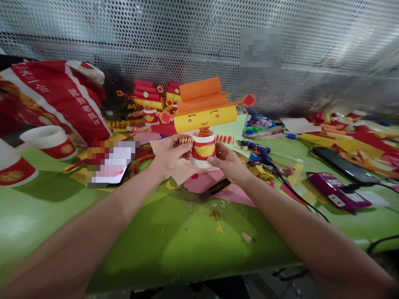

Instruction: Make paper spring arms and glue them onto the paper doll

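A paper-cup figure (pixel 203 150) stands upright between my two hands near the middle of the green table. Its head is a yellow paper roll (pixel 205 119) with a smiling face, topped by orange rolls. Folded paper arms stick out at both sides of the cup. My left hand (pixel 173 153) is closed at the cup's left side, by one folded arm. My right hand (pixel 230 162) grips the cup's lower right, its thumb on the front. Pink paper sheets (pixel 202 181) lie beneath. Behind to the left stand similar red-topped figures (pixel 151 116).
Left are paper cups (pixel 50 142), a phone (pixel 116 163) and a red bag (pixel 62 99). A hot glue gun (pixel 260 151) lies right, its cord running forward. A purple power strip (pixel 339 192), a black phone-like device (pixel 344 165) and paper scraps lie farther right. Perforated metal stands behind.
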The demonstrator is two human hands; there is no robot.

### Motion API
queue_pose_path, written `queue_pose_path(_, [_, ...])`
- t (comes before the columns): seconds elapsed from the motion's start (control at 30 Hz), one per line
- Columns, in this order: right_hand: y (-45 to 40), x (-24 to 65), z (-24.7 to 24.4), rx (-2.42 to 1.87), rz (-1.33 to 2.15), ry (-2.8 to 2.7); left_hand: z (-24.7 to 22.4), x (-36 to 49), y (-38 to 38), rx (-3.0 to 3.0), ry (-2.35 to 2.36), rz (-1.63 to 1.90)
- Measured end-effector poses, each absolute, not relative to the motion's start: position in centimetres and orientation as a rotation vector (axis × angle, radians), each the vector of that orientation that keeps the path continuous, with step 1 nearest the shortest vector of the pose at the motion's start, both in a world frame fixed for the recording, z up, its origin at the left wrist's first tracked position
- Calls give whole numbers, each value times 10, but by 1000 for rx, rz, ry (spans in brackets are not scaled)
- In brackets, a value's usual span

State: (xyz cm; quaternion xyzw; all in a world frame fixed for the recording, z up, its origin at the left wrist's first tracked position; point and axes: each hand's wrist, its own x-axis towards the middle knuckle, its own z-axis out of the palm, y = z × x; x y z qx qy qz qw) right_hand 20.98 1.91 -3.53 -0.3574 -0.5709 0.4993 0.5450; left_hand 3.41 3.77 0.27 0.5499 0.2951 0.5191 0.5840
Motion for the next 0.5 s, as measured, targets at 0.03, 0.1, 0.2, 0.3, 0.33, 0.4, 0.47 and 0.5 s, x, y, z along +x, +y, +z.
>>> queue_pose_path(0.03, [19, 210, -35, -847, 1184, -1350, 3, 34, 37, 1274, 688, 1210])
queue_pose_path(0.1, [19, 210, -35, -842, 1187, -1348, 4, 35, 36, 1258, 681, 1216])
queue_pose_path(0.2, [19, 209, -35, -837, 1189, -1345, 5, 36, 35, 1244, 665, 1237])
queue_pose_path(0.3, [18, 208, -33, -842, 1186, -1347, 3, 36, 36, 1253, 673, 1241])
queue_pose_path(0.33, [18, 208, -33, -846, 1183, -1352, 3, 36, 36, 1255, 680, 1244])
queue_pose_path(0.4, [18, 208, -32, -854, 1177, -1362, 2, 36, 36, 1250, 688, 1256])
queue_pose_path(0.47, [18, 208, -32, -858, 1174, -1371, 1, 36, 37, 1243, 676, 1277])
queue_pose_path(0.5, [18, 208, -32, -860, 1173, -1373, 0, 35, 37, 1245, 665, 1286])
